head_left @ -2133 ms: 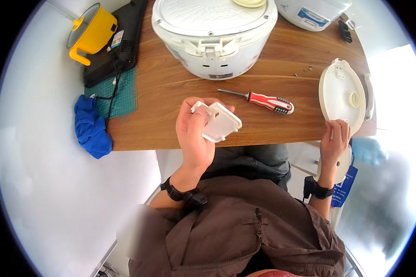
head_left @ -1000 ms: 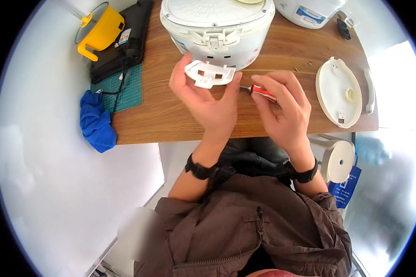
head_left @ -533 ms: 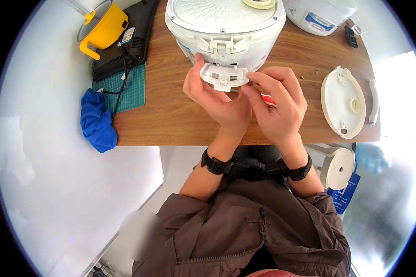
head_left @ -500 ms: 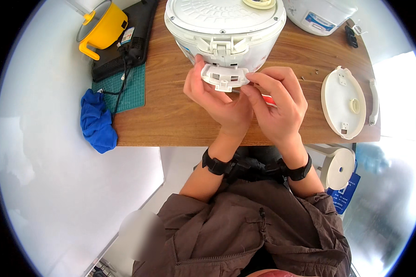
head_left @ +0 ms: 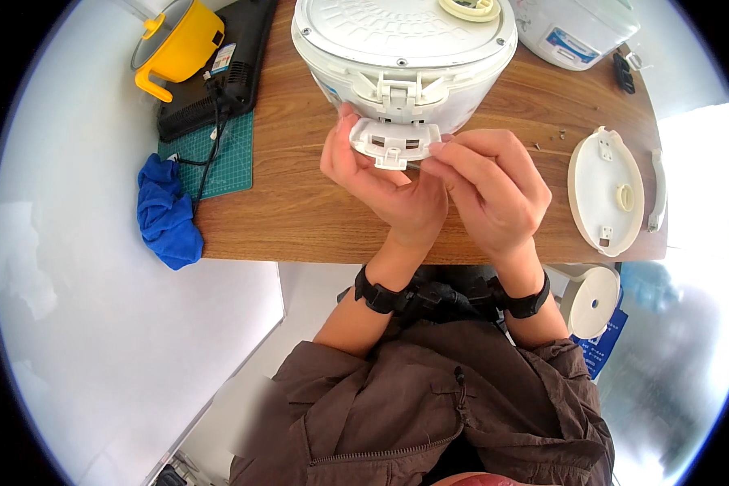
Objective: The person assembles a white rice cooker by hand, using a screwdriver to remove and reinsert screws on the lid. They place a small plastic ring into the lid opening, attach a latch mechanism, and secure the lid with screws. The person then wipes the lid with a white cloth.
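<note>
A small curved white plastic cover (head_left: 397,132) with rectangular slots and a tab is held level in front of a white rice cooker (head_left: 356,40). My left hand (head_left: 393,194) cups it from the left and below, fingers closed around its left end. Its right end is pinched by the thumb and fingertips of my right hand (head_left: 498,182). Just beyond the cover, the cooker's front shows a latch bracket (head_left: 398,91); whether cover and cooker touch I cannot tell. Under the cover a thin metal shaft barely shows, its remainder hidden by my hands.
To the right lie an oval cream-white lid cover (head_left: 587,190), a white handle (head_left: 658,190) and a few small screws (head_left: 538,146). A white tub (head_left: 573,36) stands at the back right. At left are a yellow pot (head_left: 178,49), a green cutting mat (head_left: 231,166) and a blue cloth (head_left: 168,215).
The red object seen under my right hand is now out of sight. My right hand has shifted slightly right, still pinching the cover. The whole view has moved a little.
</note>
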Demonstrator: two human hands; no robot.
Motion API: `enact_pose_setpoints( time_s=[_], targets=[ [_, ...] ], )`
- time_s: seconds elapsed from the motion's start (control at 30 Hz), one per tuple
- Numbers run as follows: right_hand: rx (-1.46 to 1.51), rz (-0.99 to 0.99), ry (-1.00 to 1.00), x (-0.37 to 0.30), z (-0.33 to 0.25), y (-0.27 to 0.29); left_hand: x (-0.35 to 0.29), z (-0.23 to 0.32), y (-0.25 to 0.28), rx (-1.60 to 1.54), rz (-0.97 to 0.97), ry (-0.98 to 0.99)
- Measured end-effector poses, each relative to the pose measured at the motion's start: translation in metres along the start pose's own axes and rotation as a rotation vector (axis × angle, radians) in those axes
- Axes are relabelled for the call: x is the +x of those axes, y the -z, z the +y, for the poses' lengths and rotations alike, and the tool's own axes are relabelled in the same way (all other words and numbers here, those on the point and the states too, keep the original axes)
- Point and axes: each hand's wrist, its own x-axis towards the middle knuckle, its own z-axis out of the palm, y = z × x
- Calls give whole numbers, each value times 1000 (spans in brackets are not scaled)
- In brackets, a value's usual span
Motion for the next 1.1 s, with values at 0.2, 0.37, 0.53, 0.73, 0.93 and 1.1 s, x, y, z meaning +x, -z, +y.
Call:
enact_pose_setpoints(
  time_s=[0.2,0.37,0.53,0.73,0.93,1.1],
  targets=[
    [-16,-21,-34,0,-2,-1,5,0,-3,49,-16,-29],
    [-49,-38,-49,4,-5,2,7,8,-4,95,-17,-20],
    [-77,-19,-18,6,1,1,11,13,1,275,-60,-42],
    [-190,27,143,16,21,-3,30,12,19,339,-202,-80],
    [-286,69,272,15,30,-6,97,2,57,400,-414,-437],
    [-314,80,310,18,29,-7,180,34,58,582,-939,-558]
  ],
)
